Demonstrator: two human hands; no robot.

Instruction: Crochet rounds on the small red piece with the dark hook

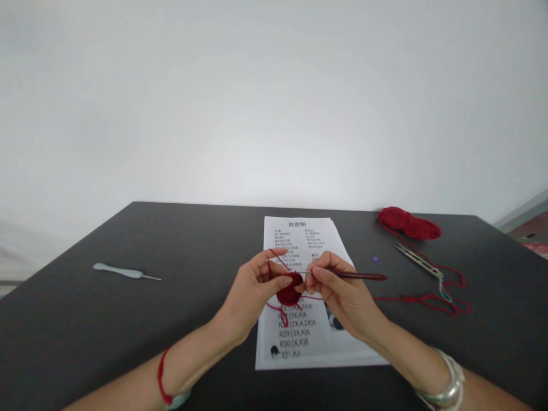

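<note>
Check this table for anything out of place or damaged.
Nothing stands out. The red yarn trails loosely across the table to the crochet piece, but it looks like ordinary slack, not a spill or damage.

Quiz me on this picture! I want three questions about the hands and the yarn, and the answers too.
1. Which holds the dark-handled crochet hook: the left hand or the right hand?
2. True or false: the pale blue crochet hook lies on the black table, apart from the printed pattern sheet.
3. Fill in the blank: the crocheted piece and the yarn skein are both ____.

Key: 1. The right hand 2. True 3. Red
</note>
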